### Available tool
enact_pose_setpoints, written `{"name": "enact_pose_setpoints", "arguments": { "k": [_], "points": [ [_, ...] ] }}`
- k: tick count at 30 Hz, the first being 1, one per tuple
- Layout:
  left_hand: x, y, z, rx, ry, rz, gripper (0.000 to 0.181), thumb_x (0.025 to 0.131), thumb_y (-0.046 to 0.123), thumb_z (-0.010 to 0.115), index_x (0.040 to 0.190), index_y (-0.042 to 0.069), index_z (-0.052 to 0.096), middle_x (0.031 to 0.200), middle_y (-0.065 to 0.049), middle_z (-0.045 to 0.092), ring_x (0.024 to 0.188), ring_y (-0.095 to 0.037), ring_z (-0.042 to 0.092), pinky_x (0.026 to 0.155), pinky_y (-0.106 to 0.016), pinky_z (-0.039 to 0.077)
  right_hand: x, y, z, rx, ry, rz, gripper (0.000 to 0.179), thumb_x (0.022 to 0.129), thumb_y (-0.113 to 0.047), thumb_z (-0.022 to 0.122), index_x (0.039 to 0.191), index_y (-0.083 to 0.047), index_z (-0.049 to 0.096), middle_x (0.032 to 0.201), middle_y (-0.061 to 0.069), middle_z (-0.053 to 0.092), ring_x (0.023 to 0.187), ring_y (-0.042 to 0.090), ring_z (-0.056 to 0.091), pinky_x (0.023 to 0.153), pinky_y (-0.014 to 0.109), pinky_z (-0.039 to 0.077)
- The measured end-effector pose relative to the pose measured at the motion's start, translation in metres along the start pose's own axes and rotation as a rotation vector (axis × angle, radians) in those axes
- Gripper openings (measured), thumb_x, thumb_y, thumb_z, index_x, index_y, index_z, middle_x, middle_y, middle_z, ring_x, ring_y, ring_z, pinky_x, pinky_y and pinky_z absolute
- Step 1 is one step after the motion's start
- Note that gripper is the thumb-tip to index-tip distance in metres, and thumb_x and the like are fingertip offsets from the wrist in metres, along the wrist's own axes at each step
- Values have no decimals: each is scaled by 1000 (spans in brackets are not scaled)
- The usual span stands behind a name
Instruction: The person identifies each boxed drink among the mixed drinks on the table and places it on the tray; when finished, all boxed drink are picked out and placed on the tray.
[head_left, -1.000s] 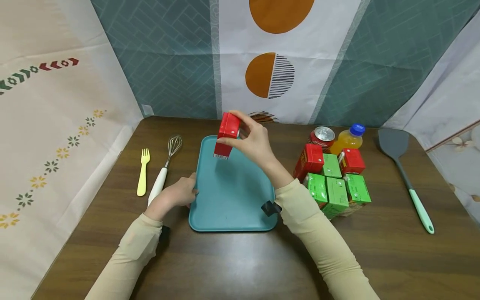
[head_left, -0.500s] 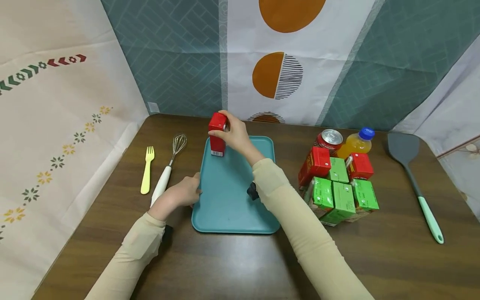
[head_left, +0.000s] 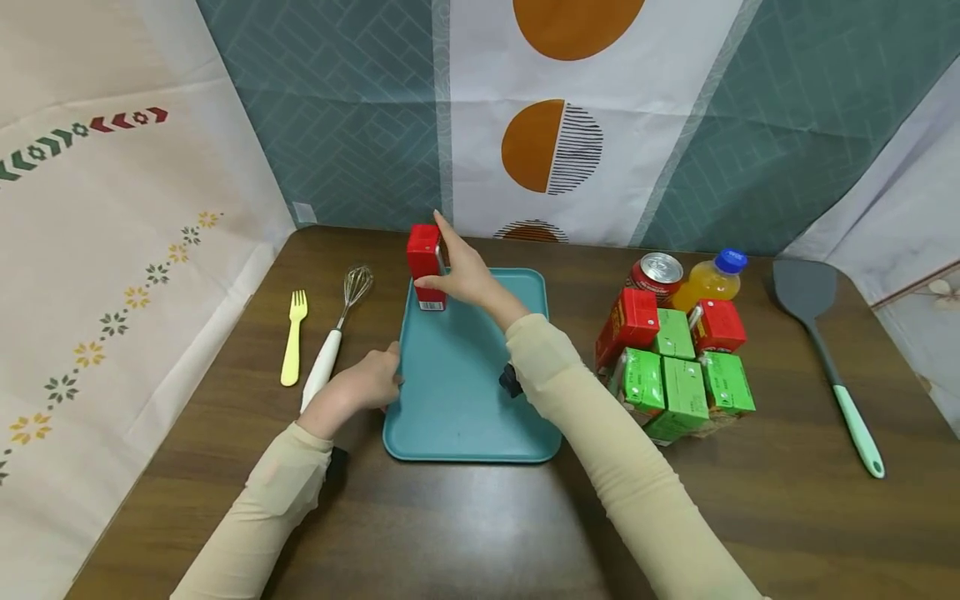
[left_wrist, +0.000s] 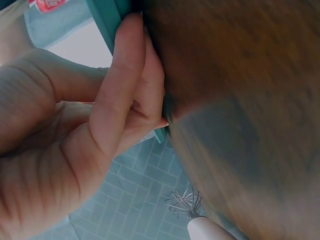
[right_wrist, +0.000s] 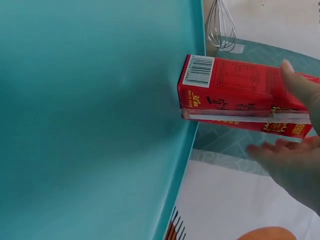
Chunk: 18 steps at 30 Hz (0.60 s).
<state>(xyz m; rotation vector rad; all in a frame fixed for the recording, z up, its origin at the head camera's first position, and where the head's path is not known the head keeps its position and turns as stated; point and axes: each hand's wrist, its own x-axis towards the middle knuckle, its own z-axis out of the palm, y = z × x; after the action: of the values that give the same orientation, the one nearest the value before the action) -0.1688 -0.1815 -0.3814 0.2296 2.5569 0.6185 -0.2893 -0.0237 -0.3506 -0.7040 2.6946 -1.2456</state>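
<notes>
A red drink carton (head_left: pixel 424 252) stands upright in the far left corner of the teal tray (head_left: pixel 468 400). My right hand (head_left: pixel 471 275) is beside it with thumb and fingers spread apart. In the right wrist view the thumb lies close to the carton's (right_wrist: pixel 240 80) side, while the other fingers stand off it. My left hand (head_left: pixel 367 382) grips the tray's left rim; in the left wrist view its fingers (left_wrist: pixel 117 95) are bent at the tray's edge, and part of the grip is hidden.
Left of the tray lie a whisk (head_left: pixel 324 358) and a yellow fork (head_left: pixel 294 337). To the right, several green cartons (head_left: pixel 684 396) and two red cartons (head_left: pixel 628 325) stand close together before a can (head_left: pixel 656 275) and an orange juice bottle (head_left: pixel 707 285). A spatula (head_left: pixel 821 342) lies farther right.
My right hand has moved left and set the red carton upright in the tray's far left corner, then its fingers have spread off it. My left hand stays at the tray's rim.
</notes>
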Motion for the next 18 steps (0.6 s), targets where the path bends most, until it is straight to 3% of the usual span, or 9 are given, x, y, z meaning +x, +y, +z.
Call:
{"name": "enact_pose_setpoints", "arguments": {
  "k": [4,8,13,18],
  "points": [
    [2,0,-1,-7,-6,4,66,92,1,49,139,-21,8,84,-23,62,50,-16,61,51,-26,48,-14,-9,-3,-40,29,30,94,81,-27,72,151,-15,10,152,6,24,137,21,28,104,38,37],
    [1,-1,-3,-2,-8,14,65,92,0,48,138,-22,8,83,-23,62,51,-16,61,51,-27,48,-36,-28,-6,-93,97,45,85,83,-29,71,149,-13,20,149,6,30,133,20,32,100,38,41],
    [0,0,-4,2,-13,17,63,92,-1,48,137,-22,9,79,-21,62,52,-17,61,52,-27,49,-77,-50,-18,-166,172,-98,74,83,-31,70,144,-15,34,142,3,41,125,17,41,91,37,47],
    [1,0,-1,-12,-13,34,58,92,-1,48,135,-20,15,85,-25,62,52,-17,62,54,-28,49,-133,-53,-40,-219,171,-236,66,83,-31,71,140,-17,42,140,0,43,128,14,40,96,37,44]
  ]
}}
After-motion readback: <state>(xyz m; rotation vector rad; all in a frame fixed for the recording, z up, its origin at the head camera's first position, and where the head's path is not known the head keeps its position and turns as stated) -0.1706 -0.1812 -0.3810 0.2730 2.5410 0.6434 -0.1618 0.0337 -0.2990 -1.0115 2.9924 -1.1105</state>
